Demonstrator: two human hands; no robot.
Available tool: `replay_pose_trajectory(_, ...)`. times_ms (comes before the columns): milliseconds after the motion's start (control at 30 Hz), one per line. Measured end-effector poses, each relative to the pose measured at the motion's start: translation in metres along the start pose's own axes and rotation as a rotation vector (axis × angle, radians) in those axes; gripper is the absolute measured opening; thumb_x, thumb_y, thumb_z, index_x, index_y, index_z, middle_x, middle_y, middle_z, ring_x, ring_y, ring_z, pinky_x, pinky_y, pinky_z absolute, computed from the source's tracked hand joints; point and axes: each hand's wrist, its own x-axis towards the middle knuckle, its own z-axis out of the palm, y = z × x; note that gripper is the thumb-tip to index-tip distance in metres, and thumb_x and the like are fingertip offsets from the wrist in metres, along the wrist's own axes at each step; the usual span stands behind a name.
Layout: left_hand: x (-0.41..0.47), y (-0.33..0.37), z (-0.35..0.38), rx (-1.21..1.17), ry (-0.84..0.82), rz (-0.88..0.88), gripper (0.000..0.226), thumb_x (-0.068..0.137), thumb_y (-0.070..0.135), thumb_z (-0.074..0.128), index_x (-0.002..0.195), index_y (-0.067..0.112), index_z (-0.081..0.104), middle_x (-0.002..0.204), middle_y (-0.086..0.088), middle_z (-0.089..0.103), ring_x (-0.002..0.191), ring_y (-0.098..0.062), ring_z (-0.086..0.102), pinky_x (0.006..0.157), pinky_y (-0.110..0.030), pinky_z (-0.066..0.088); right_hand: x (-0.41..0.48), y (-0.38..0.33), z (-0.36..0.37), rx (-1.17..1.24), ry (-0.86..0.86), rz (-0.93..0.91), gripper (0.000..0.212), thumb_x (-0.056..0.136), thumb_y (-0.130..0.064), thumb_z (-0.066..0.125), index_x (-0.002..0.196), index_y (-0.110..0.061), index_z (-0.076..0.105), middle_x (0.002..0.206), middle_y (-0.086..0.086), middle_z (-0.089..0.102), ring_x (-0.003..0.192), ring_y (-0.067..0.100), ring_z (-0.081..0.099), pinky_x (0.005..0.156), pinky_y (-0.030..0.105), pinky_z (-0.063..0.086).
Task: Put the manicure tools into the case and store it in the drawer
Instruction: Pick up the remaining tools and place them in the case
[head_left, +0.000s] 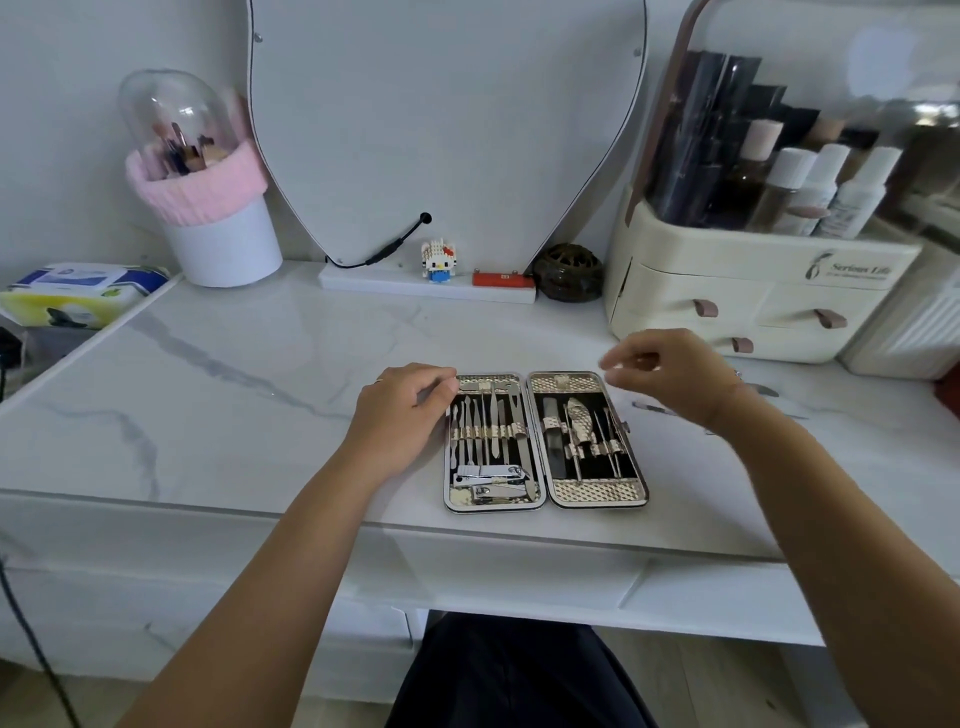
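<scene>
Item: manicure case (545, 441) — lying open flat near the front edge of the marble-look tabletop (234, 405).
Left hand (402, 415), fingers curled, steadies the case's left edge; right hand (670, 376) hovers, loosely pinched, seemingly empty. Loose tools (654, 408) lie blurred just right — best slid under the straps one by one. Mirror (447, 119) and cosmetics organiser (753, 291) stand behind.
</scene>
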Motion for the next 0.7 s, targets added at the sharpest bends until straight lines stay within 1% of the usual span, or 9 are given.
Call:
replay_pose_trajectory(67, 0.000, 0.000, 0.000, -0.006, 0.002, -0.004, 0.030, 0.095, 0.037, 0.048, 0.118, 0.027, 0.064, 0.124, 0.009, 0.062, 0.120, -0.010, 0.051, 0.107, -0.037, 0.036, -0.006, 0.018, -0.013, -0.075, -0.030, 0.106, 0.007, 0.077, -0.020, 0.072, 0.084, -0.018, 0.072, 0.078, -0.001, 0.066, 0.072, 0.014, 0.058, 0.071, 0.022, 0.048)
replay_pose_trajectory(100, 0.000, 0.000, 0.000, -0.008, 0.004, -0.007, 0.030, 0.095, 0.037, 0.048, 0.118, 0.027, 0.064, 0.125, 0.009, 0.062, 0.120, -0.010, 0.051, 0.107, -0.036, 0.036, -0.010, 0.025, -0.017, -0.101, -0.059, 0.148, 0.009, 0.076, -0.021, 0.074, 0.083, -0.016, 0.073, 0.079, 0.000, 0.067, 0.072, 0.013, 0.058, 0.072, 0.024, 0.049)
replay_pose_trajectory(133, 0.000, 0.000, 0.000, -0.013, 0.006, -0.011, 0.029, 0.095, 0.037, 0.048, 0.118, 0.027, 0.064, 0.125, 0.009, 0.062, 0.119, -0.009, 0.052, 0.107, -0.035, 0.036, -0.013, 0.029, -0.019, -0.122, -0.079, 0.169, 0.011, 0.075, -0.022, 0.075, 0.082, -0.015, 0.073, 0.076, 0.000, 0.066, 0.069, 0.011, 0.057, 0.069, 0.023, 0.048)
replay_pose_trajectory(233, -0.001, 0.000, 0.000, -0.038, 0.003, -0.026, 0.028, 0.095, 0.037, 0.049, 0.117, 0.029, 0.064, 0.125, 0.010, 0.061, 0.118, -0.008, 0.052, 0.107, -0.034, 0.036, -0.018, 0.033, -0.018, -0.147, -0.083, 0.187, 0.008, 0.073, -0.022, 0.077, 0.076, -0.016, 0.074, 0.070, -0.004, 0.063, 0.065, 0.008, 0.053, 0.060, 0.017, 0.041)
replay_pose_trajectory(333, -0.001, 0.001, 0.000, -0.032, -0.001, -0.028, 0.029, 0.095, 0.037, 0.049, 0.118, 0.028, 0.064, 0.126, 0.009, 0.061, 0.119, -0.008, 0.052, 0.108, -0.035, 0.036, -0.017, 0.033, -0.016, -0.191, -0.094, 0.189, 0.005, 0.075, -0.023, 0.075, 0.073, -0.019, 0.073, 0.077, -0.001, 0.066, 0.071, 0.011, 0.057, 0.064, 0.020, 0.043)
replay_pose_trajectory(467, -0.002, 0.001, 0.000, -0.018, -0.005, -0.032, 0.031, 0.095, 0.038, 0.048, 0.120, 0.028, 0.063, 0.127, 0.009, 0.060, 0.120, -0.008, 0.051, 0.107, -0.035, 0.036, -0.014, 0.030, -0.015, -0.297, -0.185, 0.198, 0.006, 0.080, -0.028, 0.068, 0.075, -0.024, 0.068, 0.087, 0.000, 0.066, 0.083, 0.015, 0.060, 0.079, 0.030, 0.050)
replay_pose_trajectory(533, -0.002, 0.001, 0.000, -0.012, -0.007, -0.030, 0.031, 0.095, 0.038, 0.048, 0.120, 0.029, 0.062, 0.127, 0.010, 0.061, 0.120, -0.008, 0.051, 0.107, -0.034, 0.036, -0.015, 0.027, -0.016, -0.333, -0.220, 0.199, 0.008, 0.082, -0.029, 0.066, 0.075, -0.026, 0.065, 0.089, -0.001, 0.066, 0.086, 0.017, 0.061, 0.083, 0.033, 0.050)
replay_pose_trajectory(600, -0.002, 0.001, 0.000, -0.013, -0.007, -0.025, 0.031, 0.095, 0.038, 0.048, 0.120, 0.028, 0.062, 0.127, 0.009, 0.061, 0.119, -0.007, 0.051, 0.106, -0.032, 0.036, -0.017, 0.023, -0.017, -0.347, -0.239, 0.200, 0.008, 0.084, -0.028, 0.063, 0.077, -0.025, 0.065, 0.090, 0.000, 0.066, 0.087, 0.017, 0.060, 0.084, 0.033, 0.049)
replay_pose_trajectory(700, -0.002, 0.002, 0.000, -0.009, -0.003, -0.021, 0.031, 0.095, 0.037, 0.048, 0.121, 0.027, 0.062, 0.127, 0.008, 0.061, 0.118, -0.007, 0.052, 0.105, -0.031, 0.036, -0.020, 0.020, -0.015, -0.370, -0.258, 0.201, 0.012, 0.088, -0.025, 0.058, 0.088, -0.017, 0.067, 0.088, -0.001, 0.061, 0.086, 0.015, 0.056, 0.077, 0.026, 0.042)
